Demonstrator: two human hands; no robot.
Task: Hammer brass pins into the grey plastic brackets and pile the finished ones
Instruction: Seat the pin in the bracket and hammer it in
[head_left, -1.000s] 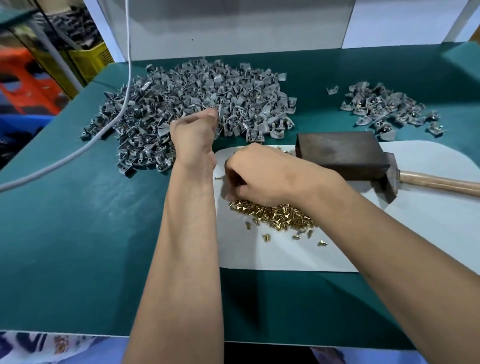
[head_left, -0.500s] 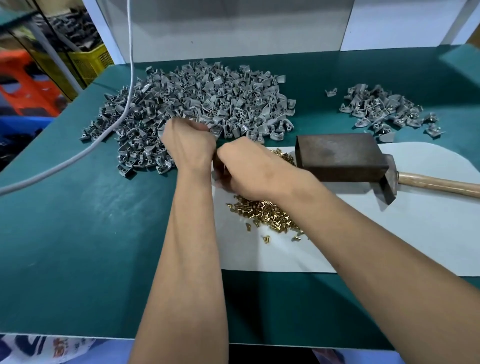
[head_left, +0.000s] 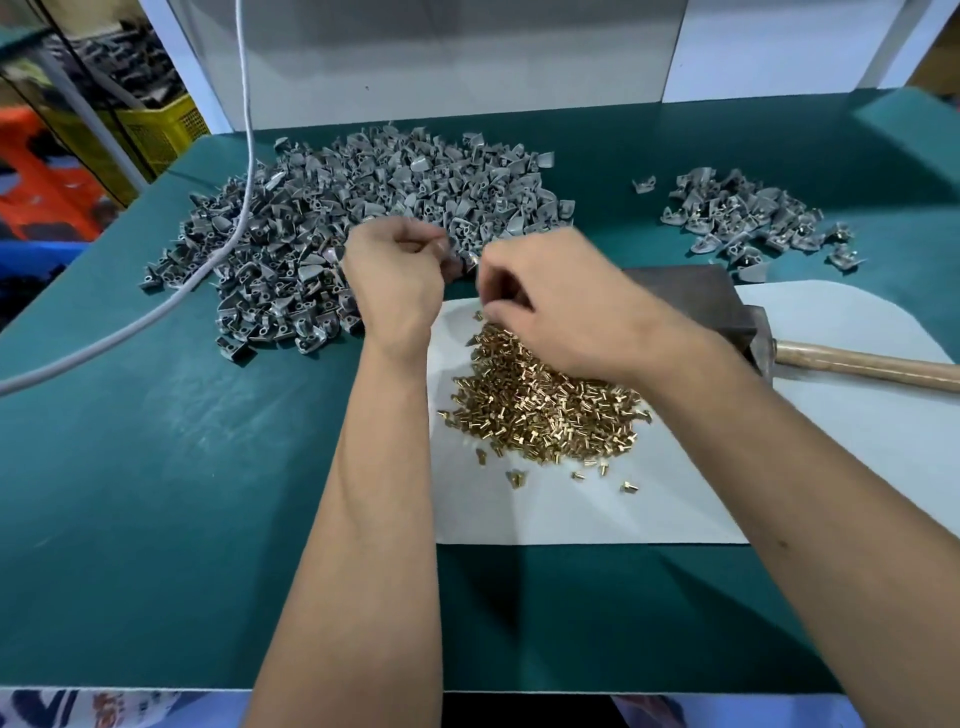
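Observation:
A big heap of grey plastic brackets (head_left: 374, 202) lies at the back left of the green table (head_left: 156, 467). My left hand (head_left: 395, 280) is at the heap's near edge, fingers curled round one grey bracket (head_left: 464, 261). My right hand (head_left: 556, 301) meets it from the right, fingertips pinched on a small brass pin at that bracket; the pin is mostly hidden. Loose brass pins (head_left: 540, 410) are piled on a white sheet (head_left: 571, 509) under my right wrist. A smaller pile of brackets (head_left: 748, 218) sits at the back right.
A dark metal block (head_left: 696, 296) stands on the sheet behind my right hand. A hammer (head_left: 862, 364) with a wooden handle lies beside it, pointing right. A white cable (head_left: 244, 171) hangs across the big heap. Yellow and orange crates (head_left: 156, 130) stand beyond the left table edge.
My right hand rose from the brass pins and came up to my left hand. My left hand drew back from the heap holding a bracket, and both now meet above the sheet's far edge.

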